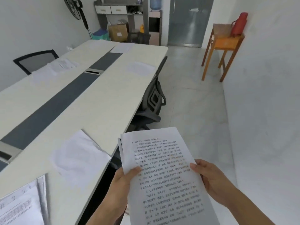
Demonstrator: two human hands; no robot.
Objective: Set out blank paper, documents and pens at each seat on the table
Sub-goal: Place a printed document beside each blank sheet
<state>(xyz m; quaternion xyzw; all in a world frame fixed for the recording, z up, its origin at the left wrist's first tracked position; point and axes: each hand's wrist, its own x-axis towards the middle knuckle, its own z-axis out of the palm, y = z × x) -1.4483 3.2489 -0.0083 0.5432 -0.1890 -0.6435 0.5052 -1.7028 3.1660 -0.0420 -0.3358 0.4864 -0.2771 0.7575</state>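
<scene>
Item: documents [162, 168], a thin stack of printed sheets, held in the air just off the table's near edge.
Hands: left hand [125, 181] pinches the stack's left edge, thumb on top; right hand [209, 179] grips the right edge the same way.
Risk, slippage: the sheets look unbound and may fan out or drop when one is peeled off with a light pinch.
Risk, placement: a sheet laid near the edge of the smooth table [100, 101] could slide off toward the chair [154, 96].
Risk, omission: no pens are in view, so seats may end up incomplete.
Blank paper [79, 156]: matte white rectangle, flat at the near seat, with one corner at the table edge.
Table surface: pale and smooth, with a dark grey strip [53, 114] down the middle.
Far seats: thin white sheets [140, 68] lie flat.
</scene>
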